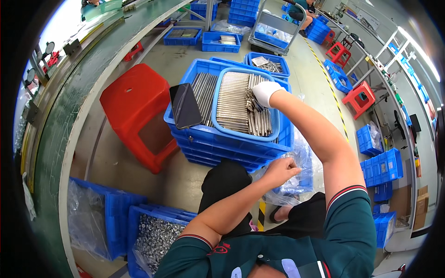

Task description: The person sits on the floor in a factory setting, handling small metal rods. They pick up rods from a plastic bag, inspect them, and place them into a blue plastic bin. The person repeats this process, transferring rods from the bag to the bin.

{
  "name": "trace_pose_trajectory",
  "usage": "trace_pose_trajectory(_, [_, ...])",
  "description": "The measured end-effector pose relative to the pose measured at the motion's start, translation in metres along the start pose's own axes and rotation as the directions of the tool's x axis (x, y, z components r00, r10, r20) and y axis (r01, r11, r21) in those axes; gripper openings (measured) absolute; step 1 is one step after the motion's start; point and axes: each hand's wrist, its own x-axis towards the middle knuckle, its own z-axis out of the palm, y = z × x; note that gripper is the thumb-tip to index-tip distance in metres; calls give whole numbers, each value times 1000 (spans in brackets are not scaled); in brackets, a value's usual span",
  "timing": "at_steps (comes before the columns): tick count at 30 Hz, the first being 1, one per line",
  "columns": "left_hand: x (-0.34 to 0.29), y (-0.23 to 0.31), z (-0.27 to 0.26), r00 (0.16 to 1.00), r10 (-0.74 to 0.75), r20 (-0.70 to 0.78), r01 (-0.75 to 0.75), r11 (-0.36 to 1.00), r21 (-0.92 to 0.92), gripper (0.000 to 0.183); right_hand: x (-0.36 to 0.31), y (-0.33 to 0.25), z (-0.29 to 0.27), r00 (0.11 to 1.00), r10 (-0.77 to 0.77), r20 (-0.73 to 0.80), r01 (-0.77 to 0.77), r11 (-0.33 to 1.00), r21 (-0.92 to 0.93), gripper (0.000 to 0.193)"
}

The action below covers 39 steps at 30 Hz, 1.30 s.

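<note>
My right hand point(266, 94), in a white glove, reaches into a light blue basket point(214, 99) of slim silver metal rods point(233, 102). Its fingers close round a bunch of rods point(251, 100) whose threaded ends show beside the glove; the fingertips are partly hidden. Left of the bunch, the rods lie in neat parallel rows. Bare, my left hand point(282, 170) hangs in front of the stacked blue crates point(218, 150) with fingers curled in, and nothing shows in it. The basket rests on the top crate, next to more long rods point(204, 92) and a black phone point(186, 106).
A red stool point(134, 92) stands left of the stack, near a long green workbench point(51, 185). Low on the left sits a crate of small metal parts point(155, 236). Plastic-wrapped blue crates point(301, 173) lie at the right; a trolley point(276, 30) stands beyond.
</note>
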Motion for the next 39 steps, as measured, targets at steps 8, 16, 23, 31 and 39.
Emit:
trace_pose_trajectory(8, [3,-3,4,1000,23,11,-23,1000,-15,30,8,25,4,953,127,-276,-19,933,360,25])
trace_pose_trajectory(16, [5,-5,9,997,75,-26,-74,996,41,28,31,24,40,946,35,-322,122,882,455,36])
trace_pose_trajectory(23, [7,-1,12,1000,1,0,-1,999,41,27,8,30,43,953,-35,-300,194,832,519,35])
trace_pose_trajectory(31, [8,4,17,999,-38,27,36,997,71,26,-33,34,36,898,-9,-441,189,912,365,25])
trace_pose_trajectory(39, [10,-4,26,1000,-4,27,3,998,58,24,-83,62,72,809,202,-552,163,825,540,20])
